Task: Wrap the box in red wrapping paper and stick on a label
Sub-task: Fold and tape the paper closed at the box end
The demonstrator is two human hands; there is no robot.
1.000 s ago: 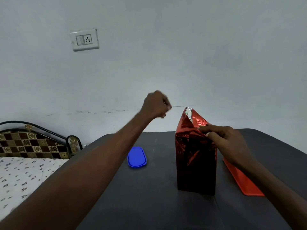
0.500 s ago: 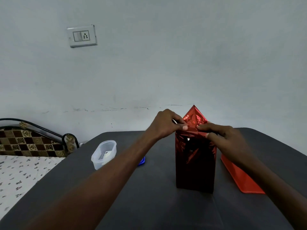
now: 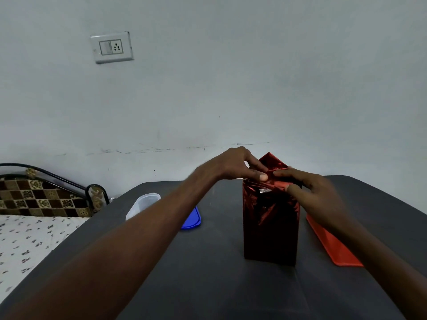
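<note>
Your box [image 3: 270,225] stands upright on the dark table [image 3: 219,285], near its middle, already sheathed in glossy red wrapping paper [image 3: 272,162] with only the top end left to close. That foil looks thin, slick and springy: I'd expect it to hold a crease poorly and slip under dry fingertips, so pinch it at the folds close to the box's top edge, not out at the loose triangular flap standing behind your fingers. The tall, narrow box would probably tip if you push sideways, so press down instead.

Your left hand [image 3: 233,166] pinches the gathered foil at the top, thumb pressing the fold. Your right hand [image 3: 309,188] grips the same fold from the other side, fingers curled on the paper.

A second ago your left hand was raised, clenched, off to the left of the box; half a second ago it reached the top, and now both hands have drawn closer together. The clear plastic container [image 3: 143,204] beside the blue lid [image 3: 193,219] came into view, and the orange tray [image 3: 332,245] stays put
</note>
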